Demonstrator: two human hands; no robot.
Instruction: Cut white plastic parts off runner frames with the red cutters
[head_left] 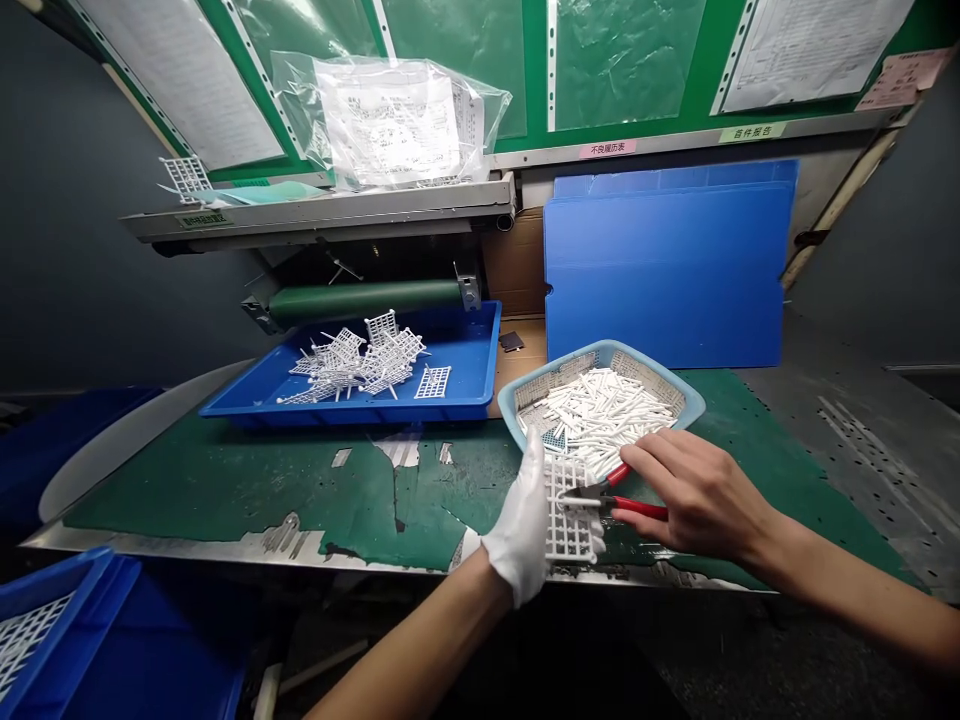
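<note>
My left hand [523, 525], in a white glove, grips a white plastic grid piece [568, 530] from its left side, near the table's front edge. Bare and closed around red handles, my right hand [694, 490] holds a pair of nippers [634, 505]. Their jaws lie at the grid's right side, by a thin white stick that points out of it. Whether the jaws touch the stick I cannot tell. Right behind both hands stands a light blue basket [512, 385], with many loose white sticks [607, 410] heaped inside.
A blue tray [472, 375] holding a pile of white grid pieces [360, 360] stands at the back left, under a green roller [367, 298]. Blue panels [667, 270] lean behind the basket. A blue crate [97, 620] is at the lower left. A shelf [337, 212] juts out above the roller.
</note>
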